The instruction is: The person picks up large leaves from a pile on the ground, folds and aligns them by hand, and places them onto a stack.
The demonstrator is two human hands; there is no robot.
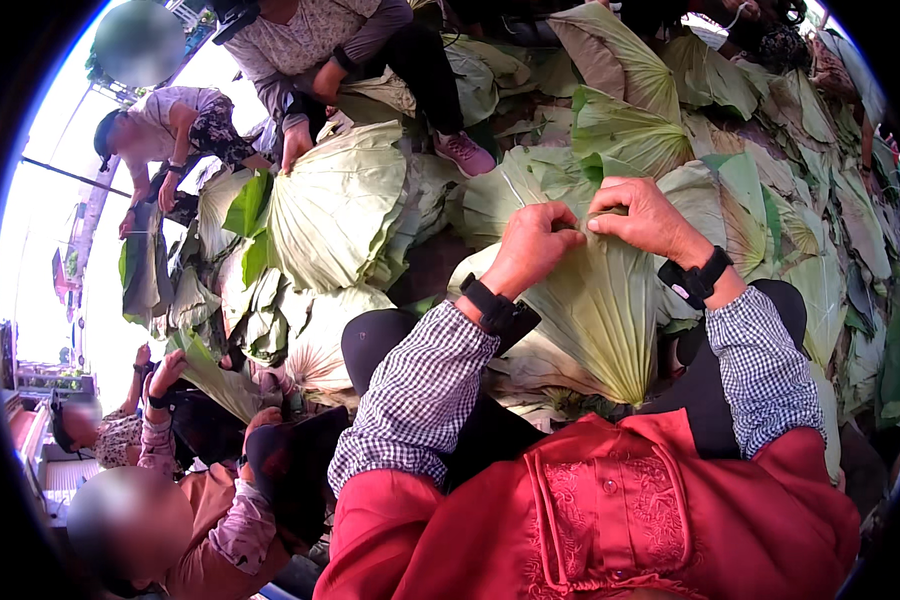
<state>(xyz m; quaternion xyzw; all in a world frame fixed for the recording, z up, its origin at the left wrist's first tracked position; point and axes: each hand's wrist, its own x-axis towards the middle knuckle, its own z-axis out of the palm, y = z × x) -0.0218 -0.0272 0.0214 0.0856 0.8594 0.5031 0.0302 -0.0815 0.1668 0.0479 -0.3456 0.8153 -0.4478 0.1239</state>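
Note:
Between my knees stands a large, pale green, fan-folded lotus leaf point(602, 310), its ribs running together toward the bottom. My left hand point(532, 245) is closed in a pinch at the leaf's upper edge, thumb against the bent fingers. Just beside it, my right hand point(650, 218) pinches the same edge, its thumb and forefinger pressed together. The two hands nearly touch. Whether anything thin lies between the fingertips is too small to make out. Another greenish leaf point(515, 195) lies just beyond my left hand.
Heaped leaves point(710, 90) spread across the far side and right. At the upper left a person's hand point(296, 145) holds a broad pale leaf point(340, 205); a pink shoe point(464, 154) rests nearby. Another person point(210, 520) sits close on my left, holding a folded leaf point(215, 380).

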